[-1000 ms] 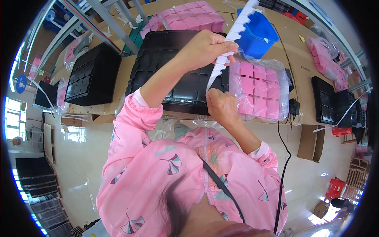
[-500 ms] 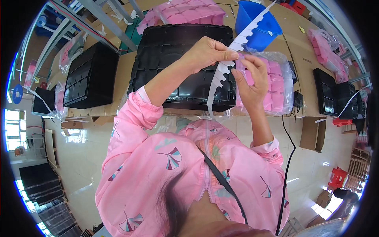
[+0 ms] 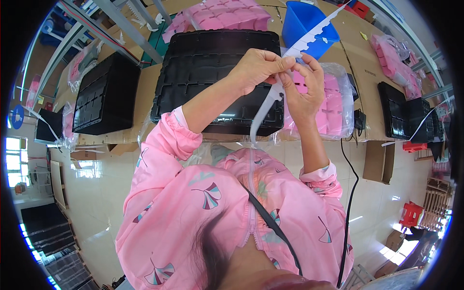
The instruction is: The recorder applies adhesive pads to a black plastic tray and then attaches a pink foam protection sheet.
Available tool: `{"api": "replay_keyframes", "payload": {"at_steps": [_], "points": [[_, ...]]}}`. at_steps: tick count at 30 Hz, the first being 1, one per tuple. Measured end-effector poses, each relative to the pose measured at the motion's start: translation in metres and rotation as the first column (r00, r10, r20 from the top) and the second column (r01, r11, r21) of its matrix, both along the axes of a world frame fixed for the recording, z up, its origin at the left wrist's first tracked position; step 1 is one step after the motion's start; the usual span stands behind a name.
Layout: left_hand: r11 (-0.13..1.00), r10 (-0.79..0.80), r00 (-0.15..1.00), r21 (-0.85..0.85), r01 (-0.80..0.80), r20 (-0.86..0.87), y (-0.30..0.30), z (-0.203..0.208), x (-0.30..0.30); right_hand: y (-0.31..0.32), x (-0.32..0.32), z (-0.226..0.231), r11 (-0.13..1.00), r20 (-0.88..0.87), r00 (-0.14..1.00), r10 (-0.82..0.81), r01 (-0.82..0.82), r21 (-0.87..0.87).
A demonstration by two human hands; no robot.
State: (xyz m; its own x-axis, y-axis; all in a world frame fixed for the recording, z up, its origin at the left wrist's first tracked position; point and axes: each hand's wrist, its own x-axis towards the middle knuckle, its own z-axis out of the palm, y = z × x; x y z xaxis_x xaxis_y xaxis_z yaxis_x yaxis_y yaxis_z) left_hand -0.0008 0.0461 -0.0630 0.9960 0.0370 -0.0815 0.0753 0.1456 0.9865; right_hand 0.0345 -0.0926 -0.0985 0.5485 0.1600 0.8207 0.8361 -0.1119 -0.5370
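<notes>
A long white strip with a toothed edge [image 3: 309, 41] runs from near the blue bucket down past the table's front edge. My left hand [image 3: 256, 67] pinches it near its middle. My right hand [image 3: 304, 87] grips the same strip just beside the left one, fingers touching. Both hands hover above a black moulded tray [image 3: 203, 63] and a clear bag of pink moulded pieces [image 3: 333, 106]. The strip's lower end hangs toward my pink jacket.
A blue bucket [image 3: 304, 24] stands at the back. More pink pieces in bags [image 3: 217, 17] lie beyond the tray and at the far right [image 3: 396, 53]. Other black trays [image 3: 106, 94] sit left and right [image 3: 403, 111]. A black cable [image 3: 350, 183] hangs off the cardboard-covered table.
My right hand has come up from the bag of pink pieces to the strip and now grips it next to my left hand. The strip has swung lower and more to the right.
</notes>
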Motion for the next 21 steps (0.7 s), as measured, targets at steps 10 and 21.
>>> {"api": "replay_keyframes", "payload": {"at_steps": [10,21], "points": [[0.999,-0.021,0.997,0.035,0.024,-0.070,0.001,0.001,-0.011,-0.005,0.004,-0.008,0.998,0.199,0.978,-0.058,0.061,-0.008],[1.000,0.021,0.998,-0.019,-0.022,-0.061,0.005,-0.010,-0.014,-0.005,-0.007,-0.001,0.988,0.333,0.935,0.121,-0.080,-0.133]]}}
